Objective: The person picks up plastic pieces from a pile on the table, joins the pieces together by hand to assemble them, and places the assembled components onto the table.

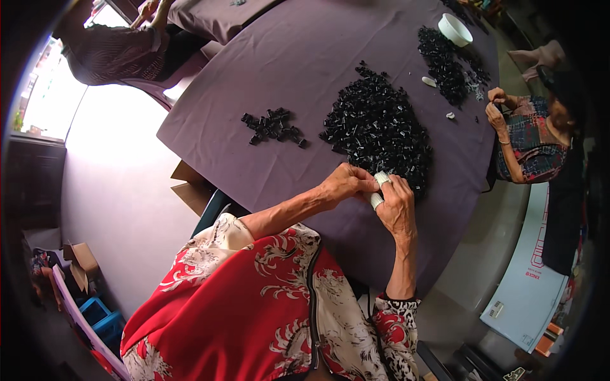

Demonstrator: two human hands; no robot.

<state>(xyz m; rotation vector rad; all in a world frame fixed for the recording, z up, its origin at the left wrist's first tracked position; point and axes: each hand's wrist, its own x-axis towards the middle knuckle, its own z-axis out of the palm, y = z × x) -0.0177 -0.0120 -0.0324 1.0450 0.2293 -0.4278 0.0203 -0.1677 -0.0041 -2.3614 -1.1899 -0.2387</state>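
A large heap of small black plastic parts (378, 124) lies on the purple tablecloth (273, 70). At its near edge my two hands meet, fingertips together. My left hand (346, 184) is closed in a pinch, reaching in from the left. My right hand (397, 206) is also closed, with white finger covers (381, 178) on its thumb and a finger. Whatever sits between the fingertips is hidden or too small to make out. To the left of the heap is a smaller group of the same black parts (274, 126).
Across the table at right, a person (534, 136) handles something small beside another black heap (441, 66) and a white bowl (455, 30). Another person (114, 54) sits at far left. A pale printed box (524, 305) stands at right; a cardboard box (190, 187) is below the table's left edge.
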